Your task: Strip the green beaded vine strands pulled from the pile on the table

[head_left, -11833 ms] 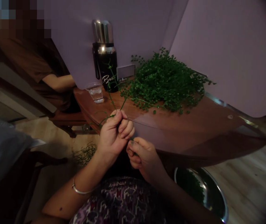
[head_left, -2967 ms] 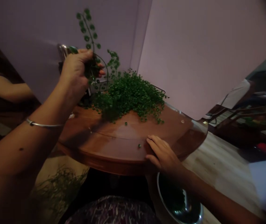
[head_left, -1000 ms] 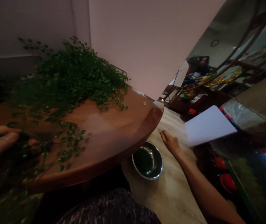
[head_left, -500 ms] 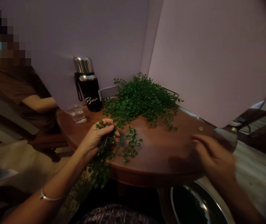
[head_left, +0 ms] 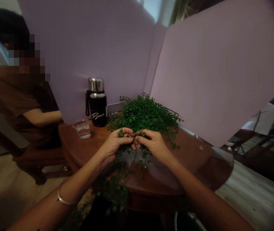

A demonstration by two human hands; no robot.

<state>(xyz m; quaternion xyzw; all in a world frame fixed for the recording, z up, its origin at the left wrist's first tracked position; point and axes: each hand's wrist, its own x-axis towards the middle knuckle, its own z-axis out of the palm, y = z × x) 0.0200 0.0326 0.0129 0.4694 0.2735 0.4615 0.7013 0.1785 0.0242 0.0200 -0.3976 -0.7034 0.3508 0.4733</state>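
Over the near part of the round wooden table (head_left: 161, 179), my left hand (head_left: 117, 141) pinches a leafy green stem (head_left: 135, 155) between thumb and fingers. My right hand (head_left: 152, 142) meets it, its thumb and forefinger closed on the same stem close to the left fingertips. Small round leaves show around the fingers, and sprigs trail from the hands past the table's front edge. Just beyond them lies a big heap of the same greenery (head_left: 149, 112). The exact grip point is partly hidden by the fingers.
Left of the heap stand a black flask with a steel cap (head_left: 98, 106) and a clear cup of water (head_left: 82, 130). Pale partition panels (head_left: 103, 48) rise behind. A person (head_left: 19, 96) sits at the left. A metal-rimmed basin (head_left: 175, 221) is below the table.
My right hand has come in from the table's right side to the stem in my left hand and closed on it. The camera view has tilted up a little.
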